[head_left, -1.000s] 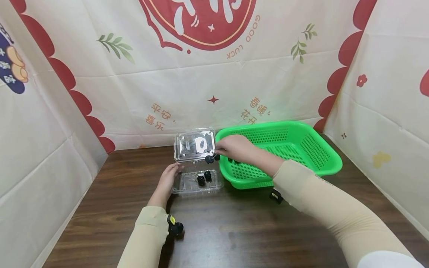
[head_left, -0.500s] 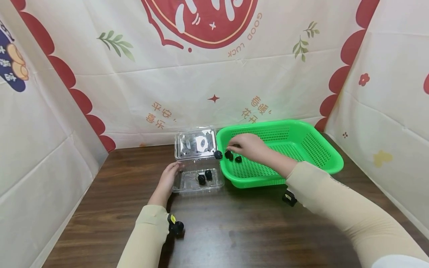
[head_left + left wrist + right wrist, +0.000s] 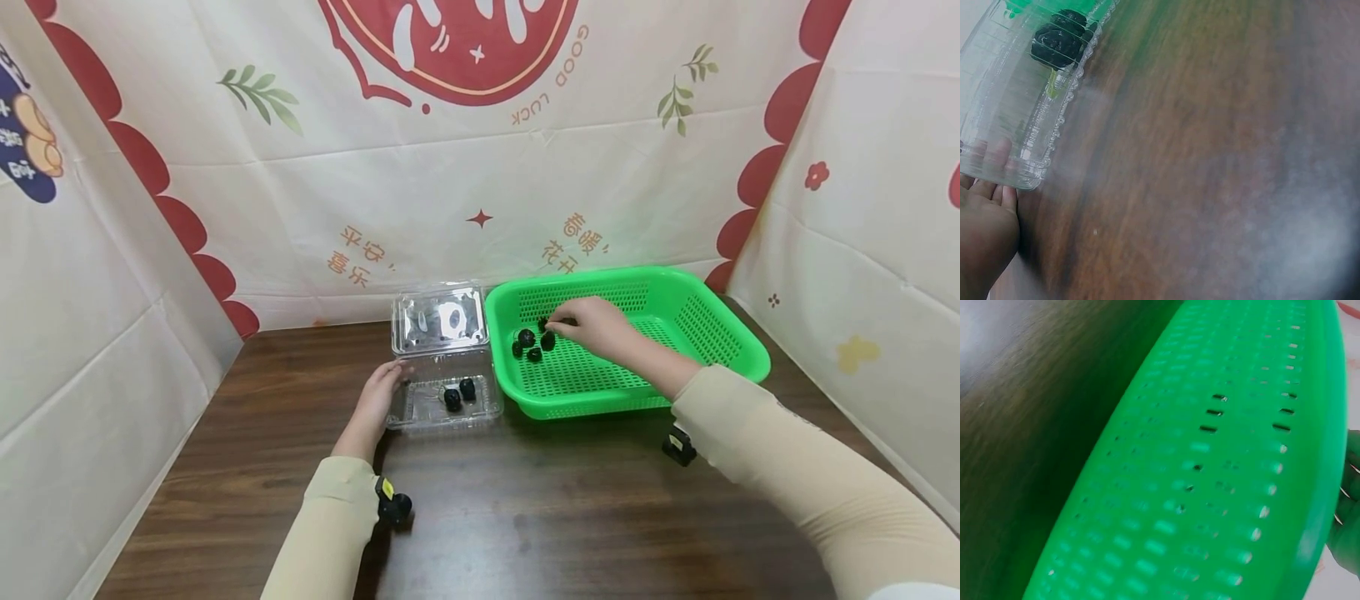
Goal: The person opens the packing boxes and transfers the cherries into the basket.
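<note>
In the head view my right hand (image 3: 596,327) is over the left part of the green basket (image 3: 570,406), pinching the thin stems of black round fruit (image 3: 548,341) that dangles beside the fingertips. Several more black fruits lie close by on the basket floor. My left hand (image 3: 377,393) rests with extended fingers on the left end of a hinged clear plastic box (image 3: 420,419). Two black fruits (image 3: 452,400) with stems lie in it. Through the clear wall in the left wrist view, fingers (image 3: 1001,152) touch the box. The right wrist view shows mostly the basket's side (image 3: 1210,456), which hides much of that hand.
The box's lid (image 3: 440,321) stands raised behind it, near the printed cloth backdrop (image 3: 420,200). Dark wooden table (image 3: 510,525) stretches in front of box and basket. Cloth also hangs at both sides.
My right hand has moved right, from above the box's edge to over the basket, carrying the black fruit by its stems. My left hand has stayed at the box.
</note>
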The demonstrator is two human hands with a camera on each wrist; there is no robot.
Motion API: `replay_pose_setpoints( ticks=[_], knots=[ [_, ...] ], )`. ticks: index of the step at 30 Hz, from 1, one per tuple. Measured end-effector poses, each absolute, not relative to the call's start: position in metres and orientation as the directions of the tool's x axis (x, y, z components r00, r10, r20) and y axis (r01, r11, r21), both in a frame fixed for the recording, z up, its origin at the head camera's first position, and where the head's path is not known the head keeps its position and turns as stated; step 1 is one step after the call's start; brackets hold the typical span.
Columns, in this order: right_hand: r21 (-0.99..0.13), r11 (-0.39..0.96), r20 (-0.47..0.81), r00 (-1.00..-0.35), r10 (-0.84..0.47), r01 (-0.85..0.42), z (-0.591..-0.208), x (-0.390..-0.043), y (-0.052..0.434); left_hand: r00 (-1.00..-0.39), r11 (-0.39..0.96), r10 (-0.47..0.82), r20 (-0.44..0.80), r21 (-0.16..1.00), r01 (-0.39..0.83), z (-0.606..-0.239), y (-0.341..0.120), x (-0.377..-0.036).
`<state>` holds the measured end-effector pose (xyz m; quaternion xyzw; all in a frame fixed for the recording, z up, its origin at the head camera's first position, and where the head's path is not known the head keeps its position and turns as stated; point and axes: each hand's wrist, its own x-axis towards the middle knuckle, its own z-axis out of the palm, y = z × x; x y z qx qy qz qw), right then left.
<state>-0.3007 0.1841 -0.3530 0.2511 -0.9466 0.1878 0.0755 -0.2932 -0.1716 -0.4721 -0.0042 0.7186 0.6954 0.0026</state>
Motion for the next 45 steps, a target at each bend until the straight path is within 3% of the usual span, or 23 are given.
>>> replay_pose_setpoints(
  ticks=[12, 45],
  knots=[
    [-0.345, 0.844, 0.175, -0.911, -0.372, -0.411, -0.367, -0.307, 0.209, -1.0, 0.03, -0.017, -0.021, 0.999, -0.021, -0.471, -0.171, -0.291],
    [-0.285, 0.896, 0.058, -0.939, -0.339, -0.341, -0.395, -0.329, 0.227, -1.0, 0.023, -0.009, -0.009, 1.0, -0.009, -0.472, -0.171, -0.292]
  ],
)
